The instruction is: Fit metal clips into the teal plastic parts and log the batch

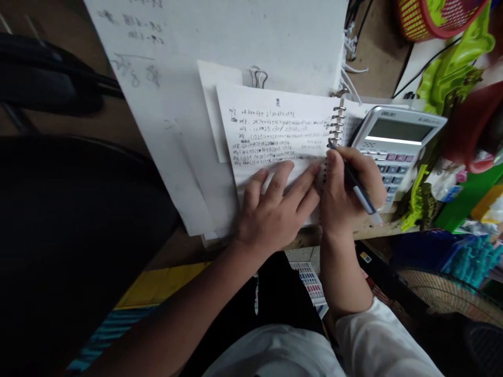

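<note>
An open ring-bound notebook (271, 102) lies before me, its page filled with handwritten lines of figures. Across the lower part of that page my left hand (275, 204) rests flat with fingers spread. My right hand (349, 183) grips a dark pen (361, 193) at the notebook's right edge, by the metal rings; the tip is close to the rings, and I cannot tell if it touches paper. Just beyond the right hand, a silver calculator (401, 118) lies tilted on the notebook's other side, its lower keys partly covered by the fingers.
Large white sheets (168, 104) with some writing lie under the notebook, and a binder clip (258, 77) sits above it. At right are a red basket (424, 26), yellow-green plastic pieces (451, 68) and a red object (467, 120). A fan (444, 293) stands lower right.
</note>
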The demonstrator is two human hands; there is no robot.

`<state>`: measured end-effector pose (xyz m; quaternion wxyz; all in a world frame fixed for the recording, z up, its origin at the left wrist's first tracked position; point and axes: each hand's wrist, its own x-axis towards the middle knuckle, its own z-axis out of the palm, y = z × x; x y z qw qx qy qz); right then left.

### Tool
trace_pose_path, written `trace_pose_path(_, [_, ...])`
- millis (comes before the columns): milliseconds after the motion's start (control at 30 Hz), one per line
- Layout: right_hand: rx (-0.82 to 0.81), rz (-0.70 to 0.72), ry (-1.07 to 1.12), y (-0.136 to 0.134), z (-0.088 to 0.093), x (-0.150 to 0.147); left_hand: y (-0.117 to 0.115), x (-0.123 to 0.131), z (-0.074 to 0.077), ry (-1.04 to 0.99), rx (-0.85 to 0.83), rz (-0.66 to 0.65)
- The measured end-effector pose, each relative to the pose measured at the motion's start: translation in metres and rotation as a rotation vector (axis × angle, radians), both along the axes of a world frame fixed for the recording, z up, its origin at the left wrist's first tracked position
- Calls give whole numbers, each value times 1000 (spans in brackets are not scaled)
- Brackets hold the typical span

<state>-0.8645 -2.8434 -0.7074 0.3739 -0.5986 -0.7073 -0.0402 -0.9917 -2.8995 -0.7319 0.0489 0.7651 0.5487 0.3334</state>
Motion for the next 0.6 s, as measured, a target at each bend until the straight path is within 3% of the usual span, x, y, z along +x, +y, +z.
trace_pose_path(133, [62, 94, -30, 4, 1, 0, 0, -10, -3, -104, 37, -51])
trace_pose_path(200, [29, 149, 1, 3, 0, 0, -1, -22, -2, -197, 123, -177])
trace_pose_path(300, [-162, 177, -48, 2, -3, -1, -12, -41, 10, -238, 213, -459])
trace_pose_path(367, [-312, 173, -166, 3, -4, -5, -31, -50, 27, -218, 150, -603])
trace_pose_path(467, [-439, 113, -297, -7, 8, -13, -78, -57, 63, -185, -24, -732])
trace_pose_path(533, [-467, -2, -280, -29, 27, -16, -116, -67, 87, -113, -150, -821])
trace_pose_path(600, [-572, -84, -207, -69, 51, -13, -152, -86, 112, 29, -315, -923])
